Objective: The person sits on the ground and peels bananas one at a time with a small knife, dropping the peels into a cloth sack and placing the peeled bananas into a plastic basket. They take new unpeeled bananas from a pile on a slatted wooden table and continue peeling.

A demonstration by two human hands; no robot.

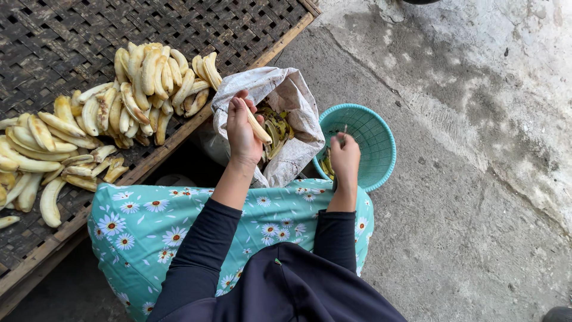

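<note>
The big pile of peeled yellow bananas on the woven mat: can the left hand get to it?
Probably yes. The left hand holds a peeled banana beside the pile of peeled yellow bananas, with nothing between them.

A woven bamboo tray (53, 36) with a wooden frame lies at the left. On it rest many peeled bananas: one heap (158, 77) near the tray's lower edge, another spread (47, 149) further left, some pieces browned. The floor (465, 179) at the right is rough grey concrete with pale stained patches. A turquoise cloth printed with white daisies (155, 229) covers the person's lap.
</note>
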